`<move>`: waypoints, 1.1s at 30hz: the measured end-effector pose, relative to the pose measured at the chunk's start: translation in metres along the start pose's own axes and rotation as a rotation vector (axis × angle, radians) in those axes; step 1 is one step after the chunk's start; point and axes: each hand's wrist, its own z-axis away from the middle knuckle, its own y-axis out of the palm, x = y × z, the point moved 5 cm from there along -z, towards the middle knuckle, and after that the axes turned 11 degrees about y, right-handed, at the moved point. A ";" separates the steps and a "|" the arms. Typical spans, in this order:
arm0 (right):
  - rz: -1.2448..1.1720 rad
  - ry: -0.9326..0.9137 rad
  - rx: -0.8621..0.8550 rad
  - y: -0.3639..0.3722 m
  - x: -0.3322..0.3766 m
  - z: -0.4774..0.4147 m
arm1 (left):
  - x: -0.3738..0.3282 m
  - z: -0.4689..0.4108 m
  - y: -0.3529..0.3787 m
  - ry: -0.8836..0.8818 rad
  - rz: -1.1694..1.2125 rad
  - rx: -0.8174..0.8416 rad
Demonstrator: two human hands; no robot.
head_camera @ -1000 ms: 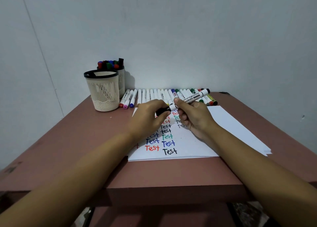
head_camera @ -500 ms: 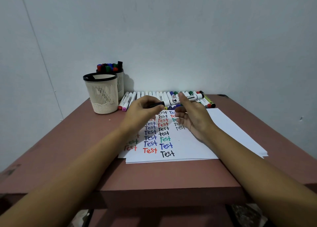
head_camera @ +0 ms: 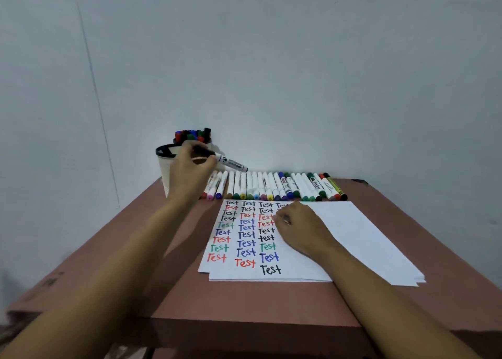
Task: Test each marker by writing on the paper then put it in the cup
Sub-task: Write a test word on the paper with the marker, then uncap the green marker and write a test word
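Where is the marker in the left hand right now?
In the head view, left of centre: the left hand holds the marker beside the cup, above the left end of the marker row.

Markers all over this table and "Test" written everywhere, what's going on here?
A person is checking which ones write, one by one. Their left hand holds a black-capped marker over by the mesh cup, seemingly about to drop it in. The right hand rests idle on the paper, partly filled with columns of "Test". A row of markers lies along the table's far side.
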 end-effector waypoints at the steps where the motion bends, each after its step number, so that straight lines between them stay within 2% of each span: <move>1: 0.025 -0.003 0.002 0.001 0.000 -0.001 | -0.005 -0.010 -0.006 0.060 -0.065 -0.002; 5: 0.040 -0.011 -0.011 -0.002 0.002 0.001 | -0.022 -0.050 -0.033 0.233 -0.253 0.011; 10: 0.042 -0.017 -0.026 -0.005 0.004 0.002 | -0.025 -0.086 -0.060 0.283 -0.446 0.072; 16: 0.057 -0.004 -0.010 -0.004 0.004 0.000 | -0.002 -0.082 -0.049 0.250 -0.601 0.339; 19: 0.064 -0.001 -0.006 -0.004 0.005 0.001 | 0.016 -0.075 -0.043 0.177 -0.712 0.425; 22: 0.062 0.003 -0.005 -0.005 0.005 0.002 | 0.024 -0.069 -0.036 0.199 -0.780 0.473; 24: 0.060 0.002 -0.004 -0.005 0.006 0.002 | 0.021 -0.066 -0.032 0.276 -0.772 0.436; 29: 0.054 -0.006 -0.005 -0.005 0.007 0.001 | -0.010 -0.044 -0.016 0.688 -0.783 0.271; 31: 0.053 -0.013 -0.006 -0.005 0.007 0.003 | -0.020 -0.023 0.002 0.785 -0.745 0.293; 33: 0.055 -0.022 -0.004 -0.005 0.008 0.005 | -0.019 -0.001 0.026 0.768 -0.709 0.420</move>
